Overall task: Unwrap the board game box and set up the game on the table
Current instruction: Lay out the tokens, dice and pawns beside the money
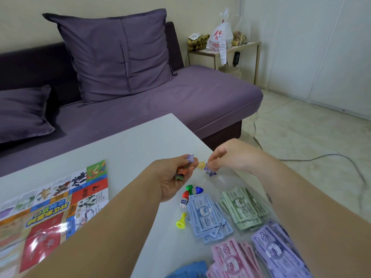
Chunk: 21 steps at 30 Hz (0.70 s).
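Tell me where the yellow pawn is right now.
In the head view, the yellow pawn lies on the white table, lower centre, just left of the blue notes and nearer the camera than the die.

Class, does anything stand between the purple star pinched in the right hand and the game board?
Yes: the left hand, gripping more stars, sits between the purple star and the game board.

game board [50, 207]: runs off the left edge, part under the left forearm [90, 241], print too small to read | star tokens [181, 171]: bunched in the left hand [172, 183], count hidden by fingers | blue paper stack [190, 270]: cut by bottom edge | purple banknotes [277, 247]: right side under the right forearm [321, 207] | bags [220, 35] on side table [249, 45]: contents unclear
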### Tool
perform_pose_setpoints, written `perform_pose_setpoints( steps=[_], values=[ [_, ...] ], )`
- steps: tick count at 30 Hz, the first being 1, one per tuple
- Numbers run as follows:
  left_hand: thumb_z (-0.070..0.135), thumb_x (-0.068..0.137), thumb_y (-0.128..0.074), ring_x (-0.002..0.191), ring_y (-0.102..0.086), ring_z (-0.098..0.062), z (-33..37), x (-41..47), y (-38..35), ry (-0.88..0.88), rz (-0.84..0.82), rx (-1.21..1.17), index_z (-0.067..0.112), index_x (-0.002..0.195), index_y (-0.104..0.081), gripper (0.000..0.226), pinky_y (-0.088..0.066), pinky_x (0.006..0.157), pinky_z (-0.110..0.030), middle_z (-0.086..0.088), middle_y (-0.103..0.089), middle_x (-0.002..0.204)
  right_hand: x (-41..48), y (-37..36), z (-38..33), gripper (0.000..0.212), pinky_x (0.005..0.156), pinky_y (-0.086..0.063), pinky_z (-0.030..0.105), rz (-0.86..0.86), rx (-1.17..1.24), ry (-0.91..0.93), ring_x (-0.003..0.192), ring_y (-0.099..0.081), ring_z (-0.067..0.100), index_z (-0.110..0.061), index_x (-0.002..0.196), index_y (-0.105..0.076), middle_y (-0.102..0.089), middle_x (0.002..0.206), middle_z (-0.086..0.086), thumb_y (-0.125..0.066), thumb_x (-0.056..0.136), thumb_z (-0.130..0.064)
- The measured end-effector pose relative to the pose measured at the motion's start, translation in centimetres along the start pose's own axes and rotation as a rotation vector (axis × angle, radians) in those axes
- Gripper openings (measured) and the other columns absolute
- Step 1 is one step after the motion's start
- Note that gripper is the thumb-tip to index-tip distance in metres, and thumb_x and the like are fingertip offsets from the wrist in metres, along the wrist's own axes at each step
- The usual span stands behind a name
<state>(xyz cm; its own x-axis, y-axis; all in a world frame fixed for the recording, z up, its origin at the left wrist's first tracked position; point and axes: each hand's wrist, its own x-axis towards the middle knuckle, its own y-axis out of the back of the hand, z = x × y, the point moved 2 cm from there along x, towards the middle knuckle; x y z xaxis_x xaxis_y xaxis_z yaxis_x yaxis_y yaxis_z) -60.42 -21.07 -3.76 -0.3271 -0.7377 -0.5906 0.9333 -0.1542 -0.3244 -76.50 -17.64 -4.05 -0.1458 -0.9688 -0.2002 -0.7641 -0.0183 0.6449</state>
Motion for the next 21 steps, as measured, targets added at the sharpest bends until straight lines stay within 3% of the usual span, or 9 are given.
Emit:
perform_pose_setpoints(
  steps=[3,5,7,11,17,21],
  values=[
    [-0.002,0.091,-0.054,0.053,-0.066,-0.011,-0.1,0.2,-0.2,-0.009,-0.015,0.077,-0.002,0.089,-0.063,0.009,-0.049,0.041,-0.015,-0.014,-0.069,0.077,0.4,0.4,-0.2,0.022,0.072,-0.044,0.025,0.121,0.038,-0.015,0.095,-0.066,0.018,-0.018,0.088,-0.075,-0.073,0.096,0.003,-0.067,0.084,-0.038],
    [-0.001,0.091,-0.056,0.062,-0.065,-0.012,-0.1,0.3,-0.5,0.001,-0.038,0.125,-0.003,0.091,-0.063,0.008,-0.051,0.044,-0.015,-0.015,-0.069,0.079,0.2,0.7,-0.9,0.032,0.077,-0.043,0.027,0.100,0.118,-0.016,0.095,-0.064,0.013,-0.020,0.093,-0.074,-0.073,0.093,-0.005,-0.063,0.083,-0.049],
    [0.000,0.090,-0.057,0.069,-0.063,-0.013,-0.2,0.3,-0.8,0.017,-0.069,0.159,-0.003,0.093,-0.064,0.008,-0.051,0.045,-0.014,-0.015,-0.069,0.080,0.1,0.5,-1.3,0.025,0.078,-0.044,0.026,0.031,0.145,0.015,0.090,-0.062,0.005,-0.023,0.089,-0.075,-0.072,0.087,-0.011,-0.070,0.080,-0.045],
    [0.000,0.090,-0.057,0.059,-0.065,-0.011,-0.5,0.3,-0.7,0.039,-0.096,0.133,-0.004,0.089,-0.063,0.007,-0.049,0.043,-0.014,-0.015,-0.069,0.072,0.3,0.1,-0.9,0.002,0.075,-0.044,0.026,0.029,0.149,0.044,0.082,-0.061,0.011,-0.024,0.078,-0.075,-0.072,0.085,-0.004,-0.076,0.076,-0.025],
    [0.003,0.089,-0.058,0.060,-0.066,-0.010,-0.3,-0.1,-0.8,0.042,-0.092,0.108,-0.004,0.092,-0.065,0.010,-0.050,0.045,-0.013,-0.013,-0.071,0.075,0.6,0.1,-1.4,0.012,0.074,-0.043,0.020,0.042,0.267,0.074,0.082,-0.059,0.004,-0.028,0.080,-0.068,-0.069,0.085,-0.008,-0.074,0.078,-0.018],
    [0.011,0.089,-0.060,0.067,-0.069,-0.020,-0.3,-0.9,-0.6,0.066,-0.083,-0.102,-0.005,0.092,-0.063,0.017,-0.056,0.049,-0.021,-0.021,-0.070,0.086,0.4,1.1,0.0,0.003,0.071,-0.043,0.019,0.116,0.268,0.016,0.083,-0.060,0.004,-0.025,0.078,-0.073,-0.070,0.081,-0.010,-0.076,0.077,-0.024]
  ],
)
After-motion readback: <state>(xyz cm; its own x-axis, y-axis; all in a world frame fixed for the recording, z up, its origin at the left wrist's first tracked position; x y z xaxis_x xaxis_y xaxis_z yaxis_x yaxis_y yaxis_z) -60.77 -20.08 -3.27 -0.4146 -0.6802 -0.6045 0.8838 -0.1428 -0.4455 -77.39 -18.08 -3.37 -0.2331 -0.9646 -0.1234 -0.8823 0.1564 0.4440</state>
